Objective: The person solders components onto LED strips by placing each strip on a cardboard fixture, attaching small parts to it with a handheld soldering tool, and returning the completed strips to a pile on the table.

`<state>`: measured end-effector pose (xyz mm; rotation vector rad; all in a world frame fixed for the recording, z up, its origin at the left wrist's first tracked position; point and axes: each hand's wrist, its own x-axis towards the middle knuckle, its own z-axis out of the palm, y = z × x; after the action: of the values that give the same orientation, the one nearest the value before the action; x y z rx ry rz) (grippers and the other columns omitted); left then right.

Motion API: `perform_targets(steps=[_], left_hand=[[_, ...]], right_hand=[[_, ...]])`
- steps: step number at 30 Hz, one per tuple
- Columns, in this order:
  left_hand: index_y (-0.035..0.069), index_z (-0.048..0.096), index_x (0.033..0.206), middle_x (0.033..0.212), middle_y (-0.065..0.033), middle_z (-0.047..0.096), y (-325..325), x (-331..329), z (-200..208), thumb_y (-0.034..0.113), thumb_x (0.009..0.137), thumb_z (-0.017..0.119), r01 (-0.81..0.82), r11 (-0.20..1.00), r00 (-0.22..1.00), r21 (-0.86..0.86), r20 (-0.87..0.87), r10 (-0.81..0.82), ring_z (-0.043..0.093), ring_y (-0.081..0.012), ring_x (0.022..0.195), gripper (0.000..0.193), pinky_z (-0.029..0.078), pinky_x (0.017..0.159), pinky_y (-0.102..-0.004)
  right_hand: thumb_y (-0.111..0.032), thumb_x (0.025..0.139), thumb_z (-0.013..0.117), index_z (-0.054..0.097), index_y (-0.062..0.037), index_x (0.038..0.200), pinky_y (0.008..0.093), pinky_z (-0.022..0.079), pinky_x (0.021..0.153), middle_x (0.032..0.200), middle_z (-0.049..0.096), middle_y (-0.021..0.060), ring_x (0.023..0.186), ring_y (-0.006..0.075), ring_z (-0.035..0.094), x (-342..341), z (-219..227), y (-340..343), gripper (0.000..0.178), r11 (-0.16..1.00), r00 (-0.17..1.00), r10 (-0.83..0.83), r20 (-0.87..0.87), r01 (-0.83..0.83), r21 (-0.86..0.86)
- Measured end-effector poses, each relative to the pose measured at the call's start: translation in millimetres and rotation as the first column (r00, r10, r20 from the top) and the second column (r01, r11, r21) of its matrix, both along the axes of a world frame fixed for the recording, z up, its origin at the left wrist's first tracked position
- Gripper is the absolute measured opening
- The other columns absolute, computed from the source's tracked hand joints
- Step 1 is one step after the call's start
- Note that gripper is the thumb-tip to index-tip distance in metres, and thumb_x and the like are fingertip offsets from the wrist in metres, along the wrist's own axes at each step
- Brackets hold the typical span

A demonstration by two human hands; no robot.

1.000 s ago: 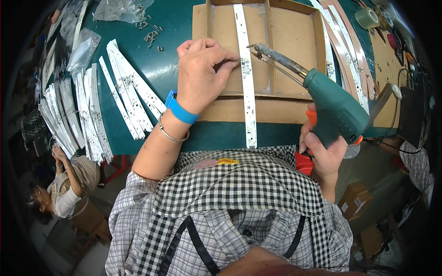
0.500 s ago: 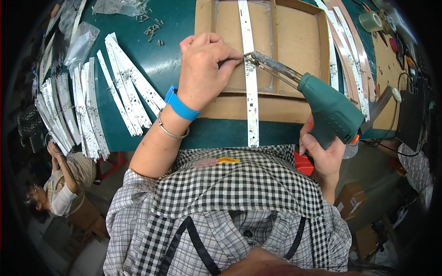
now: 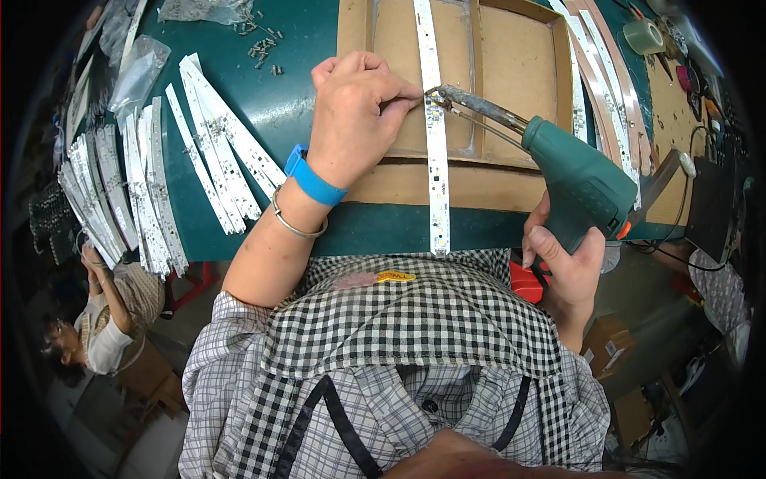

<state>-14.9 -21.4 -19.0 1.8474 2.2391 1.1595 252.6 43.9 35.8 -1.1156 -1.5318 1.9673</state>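
A long white LED circuit strip (image 3: 438, 188) lies across a shallow cardboard tray (image 3: 455, 177), its near end reaching past the table edge. At the strip's left edge, my left hand (image 3: 355, 120) is closed in a pinch. Whatever its fingertips hold is too small or hidden to make out. My right hand (image 3: 568, 259) is wrapped round the handle of a green soldering gun (image 3: 586, 168). The gun's dark metal tip is over the strip, close to my left fingertips. From this view I cannot tell whether the tip touches the strip.
Several white strips (image 3: 227, 136) lie fanned out on the green table (image 3: 295, 48) at the left, near a plastic bag (image 3: 144, 72) and small metal parts (image 3: 262, 49). More strips (image 3: 614, 104) and a tape roll (image 3: 643, 37) are at the right. Another person (image 3: 108, 311) sits at far left.
The soldering gun and my right hand have shifted slightly right and nearer to me. The gun's tip has moved a little to the right over the strip. My left hand stays almost still.
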Motion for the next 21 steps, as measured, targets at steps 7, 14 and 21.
perform_targets(steps=[7,14,21], left_hand=[[0.011,0.076,0.082,0.075,-0.0032,0.061,0.3,-0.1,-0.7,0.003,0.065,0.077,0.003,1.0,1.0,0.007,0.017,-0.003,0.06,-0.0203,0.082,0.018,0.04,0.084,-0.0329],[0.011,0.076,0.082,0.076,-0.0029,0.062,-0.8,1.8,-1.4,0.004,0.066,0.078,0.003,1.0,1.0,0.017,0.03,-0.003,0.06,-0.0202,0.082,0.018,0.04,0.085,-0.0328],[0.011,0.076,0.083,0.076,-0.0028,0.062,1.5,2.4,-0.8,0.005,0.066,0.079,0.006,0.999,1.0,0.031,0.02,-0.006,0.06,-0.0201,0.082,0.018,0.04,0.084,-0.0329]], right_hand=[[0.003,0.079,0.071,0.053,0.0033,0.117,0.0244,0.048,0.054,0.082,0.062,0.0072,0.063,0.0119,0.058,9.9,-3.3,4.2,0.041,0.981,0.992,0.123,0.03,-0.126,0.145],[0.003,0.076,0.072,0.051,0.0069,0.12,0.0247,0.049,0.053,0.095,0.064,0.0144,0.066,0.0143,0.06,16.3,-8.4,4.5,0.049,0.997,0.991,0.066,-0.115,-0.061,0.048],[-0.02,0.079,0.076,0.04,0.0116,0.127,0.0239,0.042,0.04,0.065,0.052,0.008,0.045,0.0145,0.051,7.4,-6.0,12.8,0.067,0.985,0.977,-0.057,-0.203,0.088,0.148]])
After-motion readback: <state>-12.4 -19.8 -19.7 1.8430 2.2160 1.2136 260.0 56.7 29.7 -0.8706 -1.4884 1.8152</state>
